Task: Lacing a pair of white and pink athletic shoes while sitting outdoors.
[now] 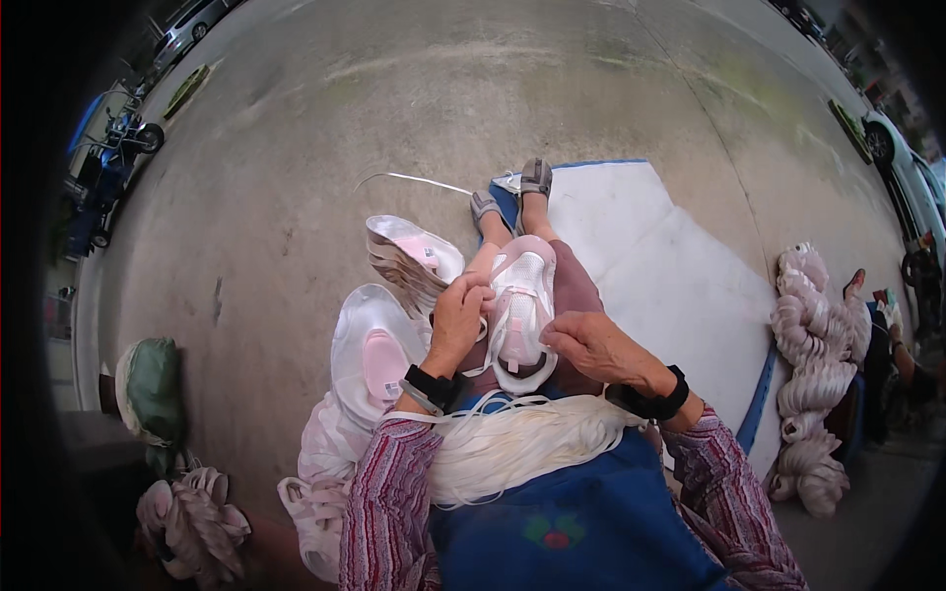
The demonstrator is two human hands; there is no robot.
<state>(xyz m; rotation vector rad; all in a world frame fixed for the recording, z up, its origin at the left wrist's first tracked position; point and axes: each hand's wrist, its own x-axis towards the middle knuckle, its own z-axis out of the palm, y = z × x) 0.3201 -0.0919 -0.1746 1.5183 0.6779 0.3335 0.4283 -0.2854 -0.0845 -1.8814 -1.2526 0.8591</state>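
A white and pink shoe upper (522,295) rests across my knees, its opening toward me. White shoelace (519,307) crosses its front. My left hand (460,315) is at the upper's left edge, fingers pinched, with a white loop of lace hanging beside them. On the other edge, my right hand (591,345) is closed with thumb and forefinger together; whatever lies between them is too small to make out. A thick bundle of cream laces (532,443) lies over the blue apron (572,522) on my lap.
Stacked shoe uppers (414,246) stand at my left, with more uppers (370,364) nearer me. A white sheet (650,256) with blue edges covers ground to the right, beside a tall pile of uppers (813,364). A green sack (153,389) sits far left. Another person (897,345) is at far right.
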